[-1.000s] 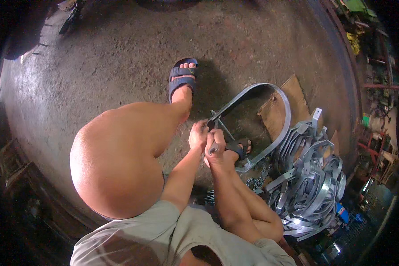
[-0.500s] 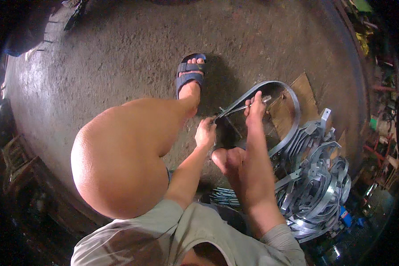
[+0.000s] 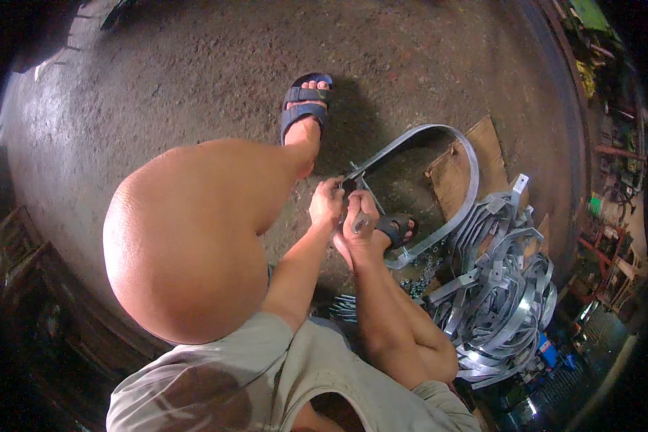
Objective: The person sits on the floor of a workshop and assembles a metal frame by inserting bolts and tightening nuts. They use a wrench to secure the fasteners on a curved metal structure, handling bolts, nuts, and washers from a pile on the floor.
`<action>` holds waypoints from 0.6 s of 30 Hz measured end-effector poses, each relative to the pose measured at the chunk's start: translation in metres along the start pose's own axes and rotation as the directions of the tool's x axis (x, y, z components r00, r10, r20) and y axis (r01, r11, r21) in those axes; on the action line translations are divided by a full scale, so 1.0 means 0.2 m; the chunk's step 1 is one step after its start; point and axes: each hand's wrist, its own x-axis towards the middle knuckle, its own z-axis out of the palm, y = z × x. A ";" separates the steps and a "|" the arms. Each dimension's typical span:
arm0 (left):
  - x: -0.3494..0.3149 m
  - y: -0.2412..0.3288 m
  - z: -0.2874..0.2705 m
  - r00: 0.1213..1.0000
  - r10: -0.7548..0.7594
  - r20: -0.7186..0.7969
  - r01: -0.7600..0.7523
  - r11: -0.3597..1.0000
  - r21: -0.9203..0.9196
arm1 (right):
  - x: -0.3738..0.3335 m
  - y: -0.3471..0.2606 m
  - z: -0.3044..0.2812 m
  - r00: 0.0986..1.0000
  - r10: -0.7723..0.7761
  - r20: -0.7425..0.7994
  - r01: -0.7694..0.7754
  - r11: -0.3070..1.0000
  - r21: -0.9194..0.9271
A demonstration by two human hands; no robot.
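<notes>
A curved flat metal band point(image 3: 470, 155), bent into a large loop, lies in front of me to the right. Its left end meets my left hand point(image 3: 326, 204), whose fingers are closed at the joint there; the exact part they pinch is hidden. My right hand point(image 3: 360, 214) is wrapped round a metal wrench point(image 3: 361, 224), one end of which sticks out of the fist toward me. The wrench's other end is hidden near the band's joint. Both hands are close together, just left of my sandalled right foot point(image 3: 398, 230).
A heap of similar bent metal bands point(image 3: 500, 295) lies at the right. Small nuts or washers point(image 3: 426, 270) and several bolts point(image 3: 343, 308) are nearer me. Flat cardboard point(image 3: 488, 162) lies under the loop. My left foot wears a sandal point(image 3: 306, 104) on the rough floor point(image 3: 209, 79).
My right hand has swung the wrench left and toward me, from beyond the joint to beside my left hand. The band's near end and my right sandal have come into sight.
</notes>
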 end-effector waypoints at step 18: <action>0.02 0.00 -0.02 0.992 0.116 -0.044 -0.116 0.993 0.009 | 0.80 0.24 -0.15 0.537 0.836 0.118 -0.700 0.363 0.615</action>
